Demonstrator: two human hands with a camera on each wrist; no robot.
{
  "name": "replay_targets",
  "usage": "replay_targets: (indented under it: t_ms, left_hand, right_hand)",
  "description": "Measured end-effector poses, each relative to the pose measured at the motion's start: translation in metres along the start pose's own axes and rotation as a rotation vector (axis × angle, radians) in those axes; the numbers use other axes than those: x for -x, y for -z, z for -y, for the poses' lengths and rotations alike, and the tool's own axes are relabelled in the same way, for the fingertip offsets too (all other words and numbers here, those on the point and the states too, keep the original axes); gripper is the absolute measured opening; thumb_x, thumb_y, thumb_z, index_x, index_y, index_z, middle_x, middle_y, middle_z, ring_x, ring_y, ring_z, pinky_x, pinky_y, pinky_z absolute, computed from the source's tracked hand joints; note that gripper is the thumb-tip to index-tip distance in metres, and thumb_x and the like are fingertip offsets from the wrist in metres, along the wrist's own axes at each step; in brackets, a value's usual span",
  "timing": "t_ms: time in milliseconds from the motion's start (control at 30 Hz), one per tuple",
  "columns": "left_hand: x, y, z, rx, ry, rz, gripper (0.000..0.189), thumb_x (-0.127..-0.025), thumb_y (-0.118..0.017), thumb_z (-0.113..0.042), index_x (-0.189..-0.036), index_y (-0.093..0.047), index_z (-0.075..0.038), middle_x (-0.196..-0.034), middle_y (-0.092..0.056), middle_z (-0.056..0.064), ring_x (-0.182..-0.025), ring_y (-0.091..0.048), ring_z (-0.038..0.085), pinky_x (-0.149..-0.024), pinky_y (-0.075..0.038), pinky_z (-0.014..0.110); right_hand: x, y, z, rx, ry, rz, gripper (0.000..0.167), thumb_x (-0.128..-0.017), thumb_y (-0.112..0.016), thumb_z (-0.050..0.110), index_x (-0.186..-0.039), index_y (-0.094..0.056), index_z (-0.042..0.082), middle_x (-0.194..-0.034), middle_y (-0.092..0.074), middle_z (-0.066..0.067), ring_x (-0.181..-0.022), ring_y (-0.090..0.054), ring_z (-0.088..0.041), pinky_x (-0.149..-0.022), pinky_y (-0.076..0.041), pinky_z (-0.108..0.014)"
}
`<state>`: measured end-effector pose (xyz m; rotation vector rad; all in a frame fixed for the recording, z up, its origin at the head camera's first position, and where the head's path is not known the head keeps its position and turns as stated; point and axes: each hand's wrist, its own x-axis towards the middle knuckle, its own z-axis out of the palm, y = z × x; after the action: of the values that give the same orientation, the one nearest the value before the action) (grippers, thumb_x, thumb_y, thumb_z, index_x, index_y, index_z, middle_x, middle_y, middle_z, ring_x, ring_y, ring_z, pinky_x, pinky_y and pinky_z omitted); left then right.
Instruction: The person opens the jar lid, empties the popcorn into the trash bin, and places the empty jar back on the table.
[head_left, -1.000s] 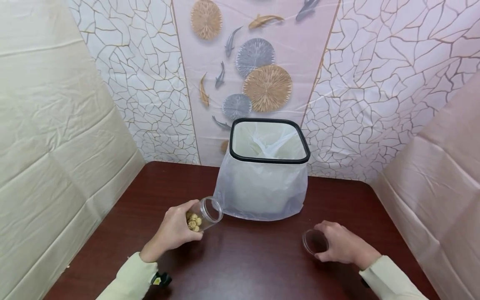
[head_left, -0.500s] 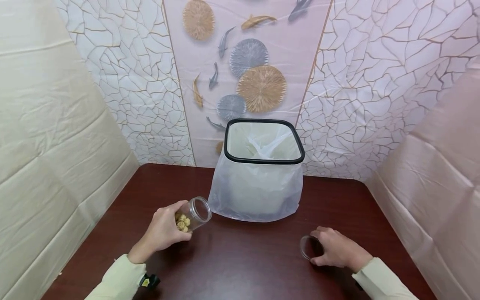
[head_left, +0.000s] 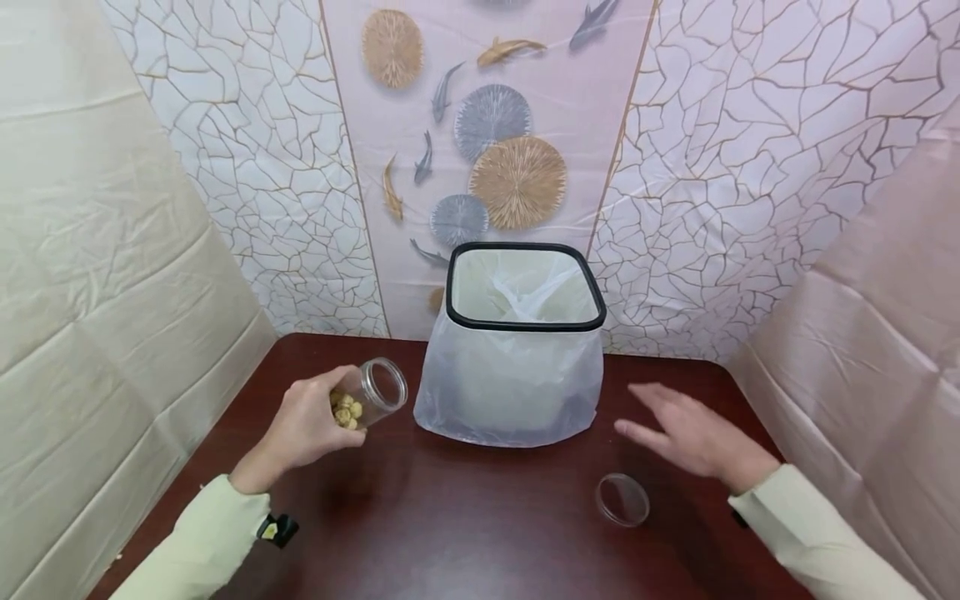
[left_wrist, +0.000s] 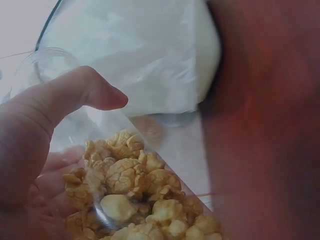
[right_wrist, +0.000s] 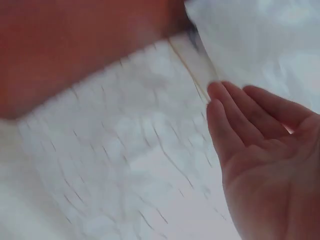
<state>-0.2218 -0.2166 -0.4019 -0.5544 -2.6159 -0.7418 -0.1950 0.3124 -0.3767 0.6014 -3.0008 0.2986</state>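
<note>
My left hand [head_left: 303,421] grips a clear jar [head_left: 367,394] round its side, tilted with its uncovered mouth toward the right. Inside lie lumpy golden pieces that look like caramel popcorn [left_wrist: 130,185], gathered at the lower end; the left wrist view shows them closely. My right hand [head_left: 693,433] hovers over the table, fingers extended and thumb apart, holding nothing; in the right wrist view its palm [right_wrist: 275,175] shows bare. A clear round lid [head_left: 623,500] lies on the table below and left of that hand.
A bin [head_left: 517,375] with a black rim and a pale plastic bag over it stands at the back middle of the dark red table [head_left: 465,517]. Patterned cloth [head_left: 270,167] hangs behind, with beige padded panels at both sides. Small crumbs lie near the left edge.
The right hand has let go of the lid, leaving it on the table, and has lifted up and away. The left hand with the jar has risen and shifted slightly left.
</note>
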Motion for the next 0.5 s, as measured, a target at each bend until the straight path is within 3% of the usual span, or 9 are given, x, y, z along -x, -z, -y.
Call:
replay_targets:
  t_ms: [100, 267, 500]
  left_hand:
    - [-0.02, 0.016, -0.008, -0.03, -0.038, -0.022, 0.072, -0.057, -0.095, -0.024, -0.121, -0.068, -0.008, -0.097, -0.076, 0.006, -0.081, -0.066, 0.018, -0.071, -0.055, 0.036]
    - [-0.057, 0.042, -0.027, -0.107, -0.11, -0.047, 0.064, -0.057, -0.092, -0.025, -0.114, -0.067, -0.009, -0.084, -0.071, 0.004, -0.071, -0.062, 0.02, -0.063, -0.049, 0.037]
    - [-0.101, 0.059, -0.054, -0.174, -0.19, -0.022, 0.062, -0.061, -0.088, -0.025, -0.116, -0.064, -0.01, -0.085, -0.069, 0.004, -0.072, -0.061, 0.023, -0.065, -0.049, 0.042]
  right_hand:
    - [-0.012, 0.035, 0.006, 0.034, -0.021, -0.011, 0.084, -0.106, -0.049, 0.059, -0.162, -0.034, -0.001, -0.161, -0.042, -0.032, -0.147, -0.043, -0.054, -0.117, -0.036, -0.069]
    - [-0.04, 0.081, 0.014, 0.078, 0.022, -0.044, 0.086, -0.106, -0.049, 0.058, -0.168, -0.02, 0.006, -0.17, -0.029, -0.028, -0.154, -0.033, -0.051, -0.122, -0.031, -0.068]
    - [-0.074, 0.109, 0.021, 0.108, 0.106, -0.048, 0.085, -0.106, -0.051, 0.055, -0.169, -0.02, 0.008, -0.176, -0.02, -0.019, -0.162, -0.021, -0.043, -0.128, -0.023, -0.063]
